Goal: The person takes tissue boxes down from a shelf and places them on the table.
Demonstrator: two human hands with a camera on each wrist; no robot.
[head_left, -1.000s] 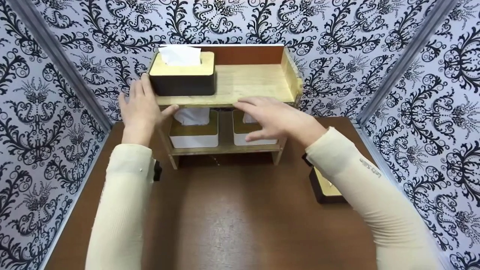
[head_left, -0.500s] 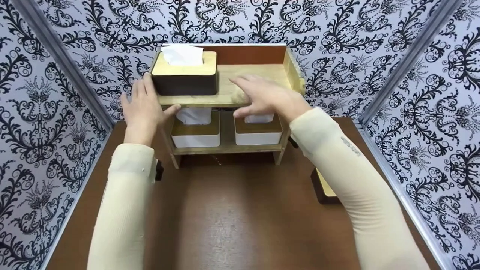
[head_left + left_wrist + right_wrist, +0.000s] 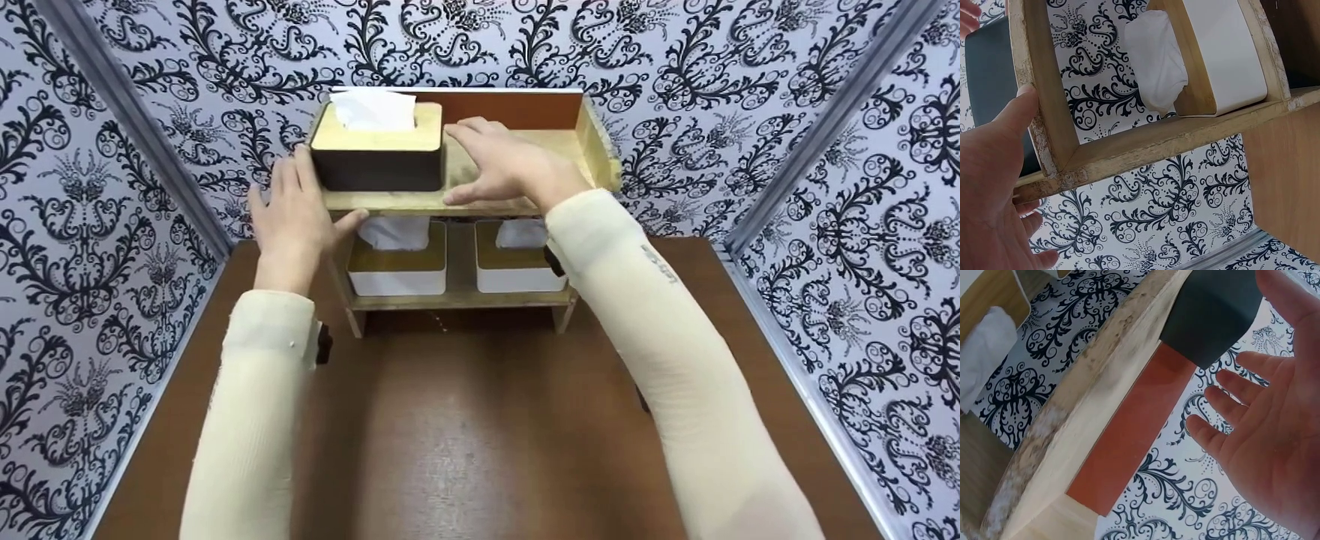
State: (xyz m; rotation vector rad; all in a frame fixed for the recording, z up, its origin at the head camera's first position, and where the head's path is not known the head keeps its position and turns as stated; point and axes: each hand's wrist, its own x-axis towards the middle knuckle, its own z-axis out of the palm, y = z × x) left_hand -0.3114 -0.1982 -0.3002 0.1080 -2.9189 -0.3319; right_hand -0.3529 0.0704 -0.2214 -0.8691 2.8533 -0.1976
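**Parts masked, cropped and unreadable**

By the right sleeve [image 3: 675,375], nearly all of a dark object [image 3: 643,400] on the table [image 3: 450,450] is covered, and the lettering [image 3: 660,264] is too small to be read. In the left wrist view, the dark box [image 3: 994,79] is partly hidden by the shelf [image 3: 1129,159]. In the right wrist view, its top is cropped; the right hand [image 3: 1278,433] is cut off by the right edge.

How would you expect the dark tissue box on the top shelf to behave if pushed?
The dark tissue box probably keeps its shape, given its crisp edges and flat lid. It seems unlikely to roll or tip, sitting low and broad on the top shelf. The tissue on top looks thin and would likely flop.
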